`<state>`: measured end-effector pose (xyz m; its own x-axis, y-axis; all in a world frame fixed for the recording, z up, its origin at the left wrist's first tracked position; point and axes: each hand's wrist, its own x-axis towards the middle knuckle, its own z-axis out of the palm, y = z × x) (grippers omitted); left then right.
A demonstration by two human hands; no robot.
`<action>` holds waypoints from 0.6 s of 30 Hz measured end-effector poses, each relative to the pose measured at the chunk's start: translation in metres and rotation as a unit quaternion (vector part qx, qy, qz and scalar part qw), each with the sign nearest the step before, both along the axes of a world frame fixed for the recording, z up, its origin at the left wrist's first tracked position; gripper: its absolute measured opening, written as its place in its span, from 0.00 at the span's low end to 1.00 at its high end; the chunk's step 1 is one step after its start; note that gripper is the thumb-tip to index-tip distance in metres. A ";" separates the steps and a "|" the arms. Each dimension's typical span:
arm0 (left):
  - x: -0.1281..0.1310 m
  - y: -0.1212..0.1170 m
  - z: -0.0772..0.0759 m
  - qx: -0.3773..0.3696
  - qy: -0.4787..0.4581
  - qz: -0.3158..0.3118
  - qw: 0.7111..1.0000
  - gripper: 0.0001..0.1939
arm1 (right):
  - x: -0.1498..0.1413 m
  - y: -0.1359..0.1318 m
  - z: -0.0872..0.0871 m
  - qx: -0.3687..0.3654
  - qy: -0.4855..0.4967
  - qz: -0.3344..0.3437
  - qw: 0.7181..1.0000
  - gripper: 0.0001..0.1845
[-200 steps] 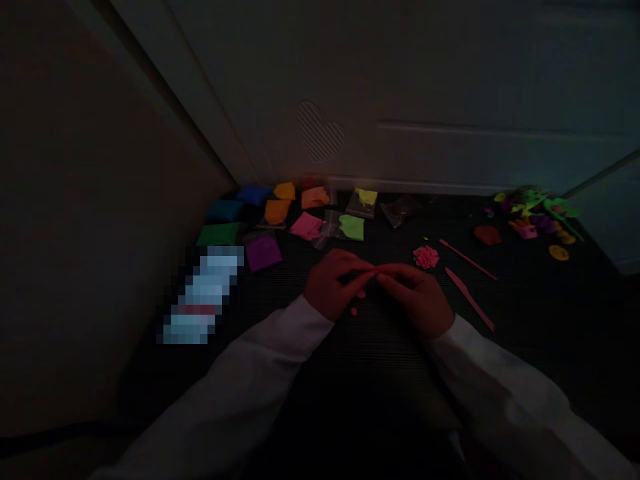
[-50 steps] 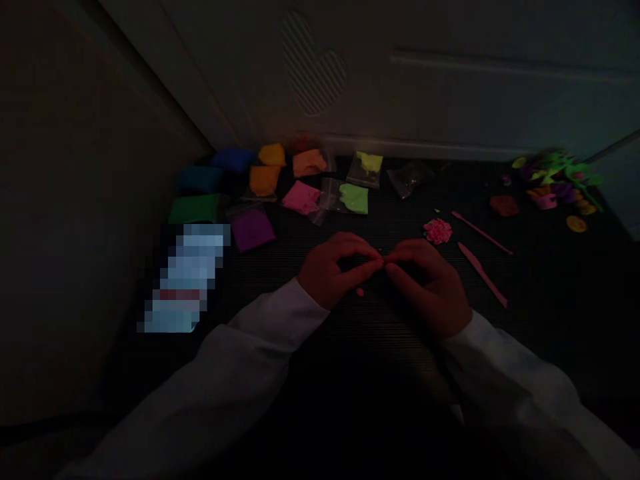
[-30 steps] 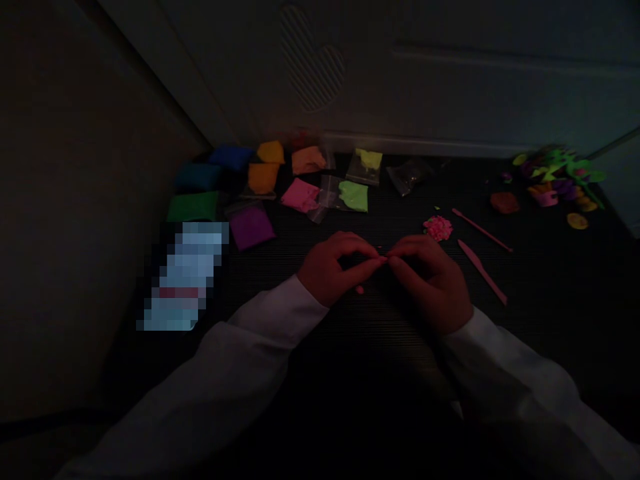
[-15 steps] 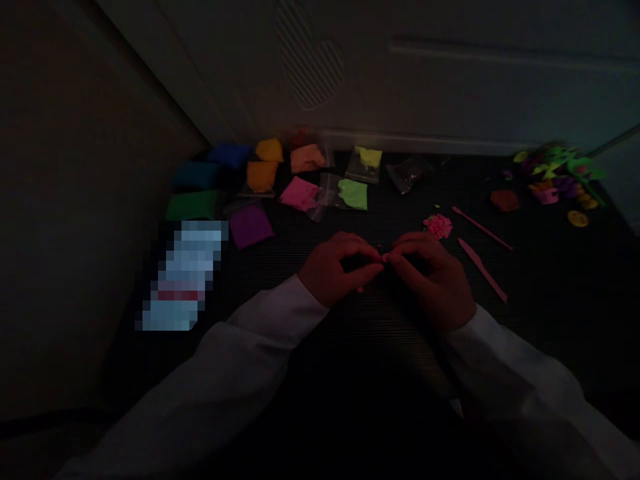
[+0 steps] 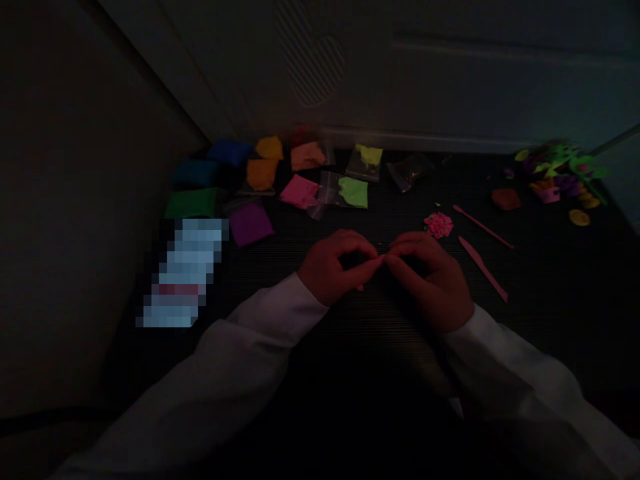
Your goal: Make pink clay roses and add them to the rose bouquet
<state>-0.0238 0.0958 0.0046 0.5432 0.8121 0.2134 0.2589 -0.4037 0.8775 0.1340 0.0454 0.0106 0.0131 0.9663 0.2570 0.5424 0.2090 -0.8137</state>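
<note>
My left hand (image 5: 339, 265) and my right hand (image 5: 431, 279) meet fingertip to fingertip over the dark table, each in a thumb-and-finger pinch. Between them is a tiny piece of pink clay (image 5: 383, 258), mostly covered by the fingers. Another bit of pink clay (image 5: 361, 288) shows just under my left hand. Beyond my right hand lies a pink and green clay cluster (image 5: 439, 225). To the right of that hand rest a pink clay knife (image 5: 483, 269) and a thin pink modelling stick (image 5: 483, 227).
Bags of coloured clay, among them purple (image 5: 251, 222), pink (image 5: 300, 191) and light green (image 5: 353, 192), line the back left. A lit, blurred phone (image 5: 183, 273) lies at left. Brown clay (image 5: 506, 198) and colourful clay figures (image 5: 560, 173) occupy the back right.
The fingertips of both hands have come closer together, and less of the pink clay between them shows. The view has shifted slightly; the things on the table lie as before.
</note>
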 end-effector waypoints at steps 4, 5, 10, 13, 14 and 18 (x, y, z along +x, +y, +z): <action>-0.001 0.000 0.000 0.000 0.007 0.005 1.000 0.07 | 0.000 0.001 0.000 0.001 0.000 -0.001 1.000 0.03; -0.001 0.000 0.001 0.001 0.005 0.005 1.000 0.07 | 0.000 0.001 0.000 0.000 -0.004 0.000 1.000 0.03; -0.001 0.000 0.003 0.015 -0.002 0.002 1.000 0.05 | -0.001 0.000 -0.002 0.006 -0.018 0.010 1.000 0.03; -0.001 0.000 0.003 0.009 -0.004 0.002 1.000 0.05 | 0.000 0.000 -0.002 0.010 -0.013 0.010 1.000 0.04; -0.001 0.000 0.004 0.004 -0.003 0.002 1.000 0.05 | 0.000 0.000 -0.002 0.008 -0.009 0.009 1.000 0.04; -0.001 0.001 0.003 -0.006 0.000 0.004 1.000 0.06 | 0.001 0.000 -0.001 0.004 -0.003 0.006 1.000 0.04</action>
<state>-0.0245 0.0971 0.0078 0.5371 0.8186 0.2036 0.2624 -0.3916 0.8819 0.1346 0.0455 0.0099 0.0006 0.9645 0.2643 0.5446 0.2213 -0.8090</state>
